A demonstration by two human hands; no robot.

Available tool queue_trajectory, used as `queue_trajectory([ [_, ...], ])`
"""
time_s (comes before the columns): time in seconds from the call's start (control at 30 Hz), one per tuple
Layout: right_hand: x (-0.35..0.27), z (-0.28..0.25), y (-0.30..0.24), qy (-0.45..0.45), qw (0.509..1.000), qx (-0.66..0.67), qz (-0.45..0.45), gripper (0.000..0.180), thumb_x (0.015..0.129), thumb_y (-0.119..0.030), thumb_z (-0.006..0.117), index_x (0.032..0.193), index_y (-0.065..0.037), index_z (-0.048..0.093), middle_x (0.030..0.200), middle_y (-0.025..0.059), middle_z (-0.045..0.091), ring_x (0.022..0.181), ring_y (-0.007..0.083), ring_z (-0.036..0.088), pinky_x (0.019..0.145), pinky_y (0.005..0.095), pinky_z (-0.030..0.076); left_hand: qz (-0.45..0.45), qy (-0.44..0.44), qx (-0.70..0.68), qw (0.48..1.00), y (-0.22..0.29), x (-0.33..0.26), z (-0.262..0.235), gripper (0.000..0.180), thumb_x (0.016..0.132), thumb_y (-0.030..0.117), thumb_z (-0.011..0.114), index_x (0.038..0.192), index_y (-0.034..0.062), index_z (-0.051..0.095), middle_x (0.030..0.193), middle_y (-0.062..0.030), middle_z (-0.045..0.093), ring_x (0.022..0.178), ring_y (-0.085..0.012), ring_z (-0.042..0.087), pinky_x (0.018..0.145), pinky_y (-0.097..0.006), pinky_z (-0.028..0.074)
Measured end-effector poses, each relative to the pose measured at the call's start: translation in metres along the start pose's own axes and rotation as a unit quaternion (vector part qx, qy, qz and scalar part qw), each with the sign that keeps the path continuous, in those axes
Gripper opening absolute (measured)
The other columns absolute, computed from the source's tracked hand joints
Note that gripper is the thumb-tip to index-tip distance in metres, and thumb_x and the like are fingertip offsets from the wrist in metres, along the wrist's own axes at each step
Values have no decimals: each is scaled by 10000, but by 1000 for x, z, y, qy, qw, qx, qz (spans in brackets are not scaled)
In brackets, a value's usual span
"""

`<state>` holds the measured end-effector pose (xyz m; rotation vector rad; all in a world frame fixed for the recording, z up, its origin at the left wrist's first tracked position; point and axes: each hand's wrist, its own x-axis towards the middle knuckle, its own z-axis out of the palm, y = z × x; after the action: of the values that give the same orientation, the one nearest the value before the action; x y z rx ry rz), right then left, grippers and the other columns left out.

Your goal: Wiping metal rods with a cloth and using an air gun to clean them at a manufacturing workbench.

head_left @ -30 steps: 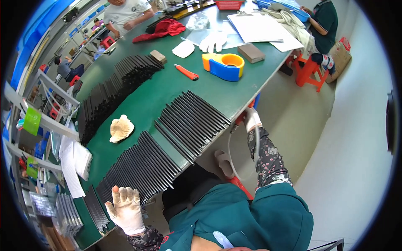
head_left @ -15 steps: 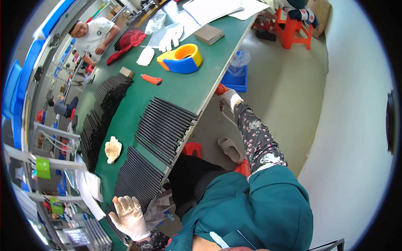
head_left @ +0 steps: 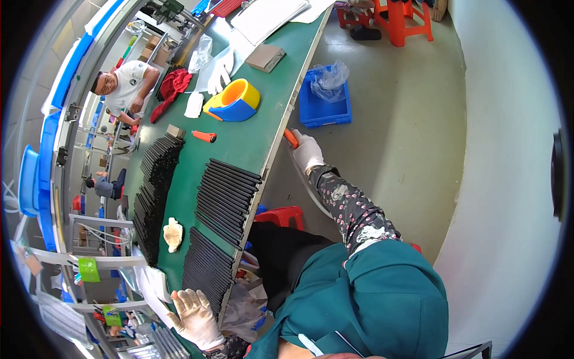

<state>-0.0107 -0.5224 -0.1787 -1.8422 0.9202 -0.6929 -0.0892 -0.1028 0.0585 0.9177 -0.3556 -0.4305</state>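
My left hand (head_left: pixel 195 318), in a pale glove, is open with its fingers stretched out. It lies beside the lower row of thin black rods (head_left: pixel 206 261); contact cannot be made out. Past the table's edge, my gloved right hand (head_left: pixel 308 152) closes on an orange-handled tool (head_left: pixel 291 138). A pale hose (head_left: pixel 311 190) hangs below that hand; the tool's front part is hidden. Another row of black rods (head_left: pixel 227 200) lies side by side along the green table's (head_left: pixel 275 102) edge.
A long pile of black rods (head_left: pixel 152 185) lines the far side. A stained glove (head_left: pixel 173 234), an orange cutter (head_left: pixel 204 136) and a yellow-blue tape dispenser (head_left: pixel 234 100) lie on the table. A blue bin (head_left: pixel 326 107) and red stool (head_left: pixel 281 216) stand on the floor; a person (head_left: pixel 128 87) is beyond.
My right hand has moved slightly left and down in the picture with the orange-handled tool, showing more of the blue bin. The view has shifted; my left hand stays open.
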Motion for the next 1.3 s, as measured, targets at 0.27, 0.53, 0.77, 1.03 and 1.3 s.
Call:
queue_trajectory([
  [0.27,12,-24,27,58,983,-73,-158,367,780,-119,657,1141,-118,594,934,128,625,918,339,587,776,431,495,4,-9,20,1000,5,-5,11,500,942,360,522,1307,18,533,1276,-168,588,1251,-280,502,1126,-469,284],
  [0.53,4,-33,37,54,947,-56,-311,391,755,-102,642,1142,-123,594,962,102,598,940,312,584,764,402,516,4,-3,31,999,0,0,16,508,946,387,503,1299,25,543,1282,-160,587,1253,-269,500,1118,-467,294],
  [0.77,1,-62,16,-14,865,-30,-501,413,724,-114,659,1125,-130,562,939,85,563,914,298,573,732,402,520,-9,15,4,1000,-8,0,8,516,943,381,524,1313,20,522,1267,-195,583,1237,-311,507,1104,-493,310],
  [1.03,-47,-102,40,-52,902,26,-428,332,741,-64,654,1071,-98,634,1085,108,614,1030,285,595,892,360,501,-4,27,-43,999,-18,7,9,527,938,370,534,1305,-7,517,1232,-182,600,1215,-309,505,1092,-510,330],
  [1.3,-70,-176,-5,-56,946,319,-37,383,850,19,650,1222,25,560,1023,53,675,921,112,626,843,243,490,-56,-65,4,996,-38,53,54,501,963,357,503,1290,-22,524,1185,-176,586,1138,-317,522,1047,-491,380],
])
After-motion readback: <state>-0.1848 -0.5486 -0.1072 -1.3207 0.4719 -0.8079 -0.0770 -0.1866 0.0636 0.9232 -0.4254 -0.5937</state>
